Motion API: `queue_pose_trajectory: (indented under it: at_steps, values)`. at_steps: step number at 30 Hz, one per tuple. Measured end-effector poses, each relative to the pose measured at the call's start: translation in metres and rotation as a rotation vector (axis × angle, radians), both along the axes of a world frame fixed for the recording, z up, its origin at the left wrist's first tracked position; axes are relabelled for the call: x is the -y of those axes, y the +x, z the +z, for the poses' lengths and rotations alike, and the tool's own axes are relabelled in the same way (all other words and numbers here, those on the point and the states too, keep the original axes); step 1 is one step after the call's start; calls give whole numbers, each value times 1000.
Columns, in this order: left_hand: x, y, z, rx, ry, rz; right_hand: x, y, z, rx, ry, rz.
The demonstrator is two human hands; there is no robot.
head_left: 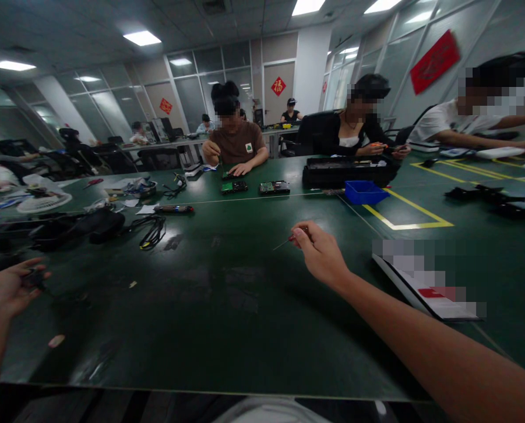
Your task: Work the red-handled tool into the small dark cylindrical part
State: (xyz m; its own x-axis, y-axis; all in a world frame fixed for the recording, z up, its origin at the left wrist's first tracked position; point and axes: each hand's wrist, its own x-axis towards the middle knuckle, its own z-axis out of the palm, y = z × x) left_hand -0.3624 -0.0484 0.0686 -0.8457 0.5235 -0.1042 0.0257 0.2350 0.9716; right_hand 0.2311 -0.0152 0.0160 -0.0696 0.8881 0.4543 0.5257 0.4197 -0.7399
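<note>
My right hand (317, 249) is raised over the green table (192, 329), its fingers closed round the red handle of a small screwdriver (282, 245). The thin metal shaft points left and slightly down. At the left edge of view my left hand (7, 291) has its fingers curled about a small dark object (34, 278). That object is blurred and partly covered by the fingers, so its kind does not show. Its nearest neighbours are the black bags or cases lying beyond it.
A black cable (153, 232), a dark pen-like tool (174, 209) and black pouches (97, 223) lie to the left. Ahead are circuit boards (275, 187), a blue bin (364, 192) and a long black case (348, 171). A white box (425, 285) lies right. Co-workers sit opposite.
</note>
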Motion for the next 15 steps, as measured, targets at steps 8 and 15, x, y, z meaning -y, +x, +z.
queue_pose_trajectory:
  at_steps: [8,15]
  values:
    - [-4,-14,-10,72,7,29,1,0,1,-9,4,8]
    - [1,-10,-5,86,-11,55,1,0,1,-2,1,9]
